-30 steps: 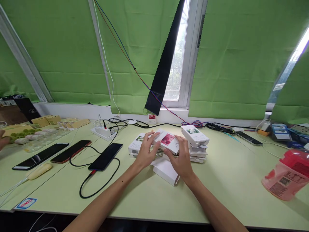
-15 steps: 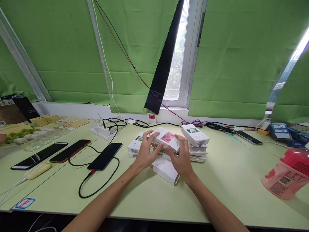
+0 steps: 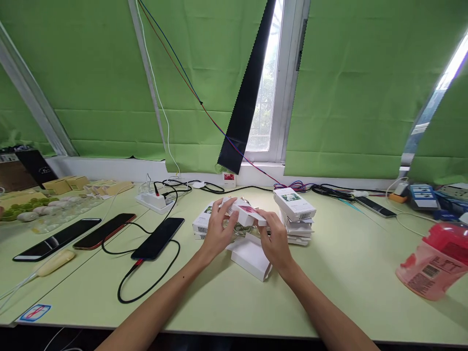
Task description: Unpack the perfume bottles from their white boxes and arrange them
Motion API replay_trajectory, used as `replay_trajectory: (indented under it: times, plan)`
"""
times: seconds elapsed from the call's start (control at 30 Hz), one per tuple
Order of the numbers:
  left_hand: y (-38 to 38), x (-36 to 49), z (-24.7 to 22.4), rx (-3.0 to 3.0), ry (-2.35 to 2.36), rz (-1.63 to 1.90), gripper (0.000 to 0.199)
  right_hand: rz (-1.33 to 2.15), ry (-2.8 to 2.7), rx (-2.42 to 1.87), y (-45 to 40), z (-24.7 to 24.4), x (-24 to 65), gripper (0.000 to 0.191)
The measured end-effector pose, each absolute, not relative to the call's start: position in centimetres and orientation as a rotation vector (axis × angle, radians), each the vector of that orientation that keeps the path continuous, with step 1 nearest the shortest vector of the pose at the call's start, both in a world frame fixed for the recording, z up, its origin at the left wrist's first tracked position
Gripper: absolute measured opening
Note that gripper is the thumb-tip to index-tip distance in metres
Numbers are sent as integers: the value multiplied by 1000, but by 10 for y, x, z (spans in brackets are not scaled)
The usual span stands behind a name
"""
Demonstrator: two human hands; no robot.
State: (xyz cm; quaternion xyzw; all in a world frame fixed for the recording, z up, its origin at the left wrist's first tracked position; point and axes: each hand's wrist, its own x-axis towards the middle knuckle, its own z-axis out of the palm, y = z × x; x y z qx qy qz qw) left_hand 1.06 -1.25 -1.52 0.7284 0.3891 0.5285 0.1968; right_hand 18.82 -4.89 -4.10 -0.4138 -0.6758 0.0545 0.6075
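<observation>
Item one, as I view it remotely: small, flat carton [image 3: 244,217], white card, one unit. Broad face printed with a pink-red flower picture towards its right-hand part; that face appears strongly foreshortened to me, with a plain white side turned towards my viewpoint. Pose: tilted, raised off the tabletop [image 3: 329,287], held between the left hand [image 3: 219,231] at one end and the right hand [image 3: 275,241] at the other. Location: between two groups of white boxes, just behind and above an opened white box [image 3: 250,258]. Closure of its ends: I cannot tell. Contents: hidden from me.
</observation>
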Motion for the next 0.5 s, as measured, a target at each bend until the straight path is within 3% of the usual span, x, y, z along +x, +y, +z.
replay_trajectory:
  times: [0.3,0.5]
  plan:
    - [-19,8,-11,2127,1144,1415,53,86,-1559,-963,-49,-43,188,25]
    - [-17,6,-12,2167,1081,1377,59,27,-1546,-932,-51,-43,187,33]
